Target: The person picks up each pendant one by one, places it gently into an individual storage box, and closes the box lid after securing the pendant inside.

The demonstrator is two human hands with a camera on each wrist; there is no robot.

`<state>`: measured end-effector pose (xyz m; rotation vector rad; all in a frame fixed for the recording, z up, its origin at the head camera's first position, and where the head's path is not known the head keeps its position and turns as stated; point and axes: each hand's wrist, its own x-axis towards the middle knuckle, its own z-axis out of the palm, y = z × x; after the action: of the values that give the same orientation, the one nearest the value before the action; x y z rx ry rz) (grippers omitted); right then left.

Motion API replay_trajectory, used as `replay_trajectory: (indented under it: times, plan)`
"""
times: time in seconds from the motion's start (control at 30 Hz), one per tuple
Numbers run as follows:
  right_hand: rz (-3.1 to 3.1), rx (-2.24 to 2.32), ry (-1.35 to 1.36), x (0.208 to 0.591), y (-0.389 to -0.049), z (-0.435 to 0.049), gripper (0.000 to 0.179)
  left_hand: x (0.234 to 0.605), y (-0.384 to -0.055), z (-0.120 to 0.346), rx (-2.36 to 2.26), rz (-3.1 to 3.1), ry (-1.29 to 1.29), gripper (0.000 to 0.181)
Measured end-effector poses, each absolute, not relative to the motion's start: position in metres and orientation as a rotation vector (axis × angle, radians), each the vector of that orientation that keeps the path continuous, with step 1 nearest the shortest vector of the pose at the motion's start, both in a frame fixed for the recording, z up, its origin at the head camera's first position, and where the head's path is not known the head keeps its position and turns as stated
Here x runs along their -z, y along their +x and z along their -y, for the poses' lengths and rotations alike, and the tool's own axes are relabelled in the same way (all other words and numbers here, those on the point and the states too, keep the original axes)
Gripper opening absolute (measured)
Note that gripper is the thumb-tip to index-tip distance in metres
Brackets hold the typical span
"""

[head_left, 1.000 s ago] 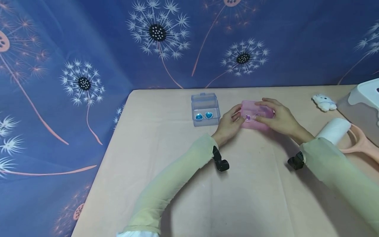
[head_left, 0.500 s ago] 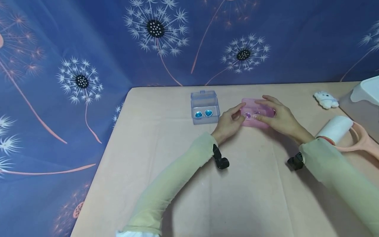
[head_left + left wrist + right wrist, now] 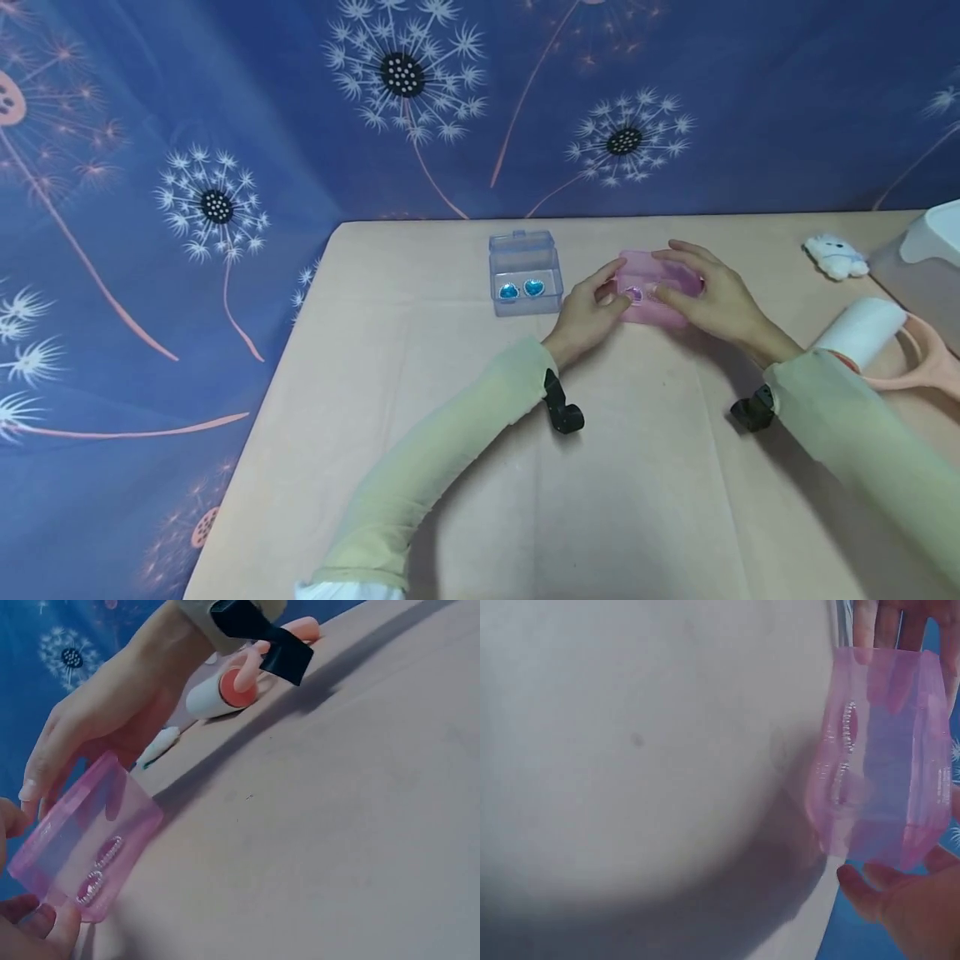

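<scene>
A small translucent pink plastic box [image 3: 654,313] stands with its lid raised on the table, between both hands. My left hand [image 3: 583,317] holds its left end, thumb low by the front corner and index finger up at the lid's edge. At the other end my right hand [image 3: 718,298] grips the box, fingers over the lid and thumb across the front. Two pink oval gems with beaded silvery rims lie inside; the nearer gem [image 3: 90,888] shows well in the left wrist view. In the right wrist view the box [image 3: 889,772] spans the gap between the fingers of both hands.
Left of the hands stands an open blue translucent box [image 3: 521,242] with two blue gems [image 3: 534,287] inside. To the right are a small white plush toy [image 3: 836,256], a white lint roller [image 3: 862,329] with a pink handle, and a clear bin with a white rim [image 3: 918,250].
My left index finger has stretched a little toward the lid's left edge. Both hands stay at the pink box, and the head view has shifted slightly.
</scene>
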<state>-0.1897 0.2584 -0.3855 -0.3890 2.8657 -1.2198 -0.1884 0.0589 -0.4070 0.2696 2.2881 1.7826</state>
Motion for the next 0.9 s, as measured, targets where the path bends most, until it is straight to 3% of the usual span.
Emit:
replay_trajectory:
  times: [0.43, 0.63, 0.9]
  plan:
    - [-3.083, 1.402, -0.449, 0.341, -0.197, -0.221, 0.044, 0.350, -0.168, 0.005, -1.770, -2.494, 0.692, 0.059]
    - [-2.890, 1.559, -0.379, 0.321, -0.209, -0.171, 0.047, 0.341, -0.178, 0.061, -1.822, -2.617, 0.542, 0.067]
    - [-2.649, 1.583, -0.198, 0.337, -0.233, -0.112, 0.055, 0.377, -0.189, 0.099, -1.868, -2.494, 0.230, 0.079]
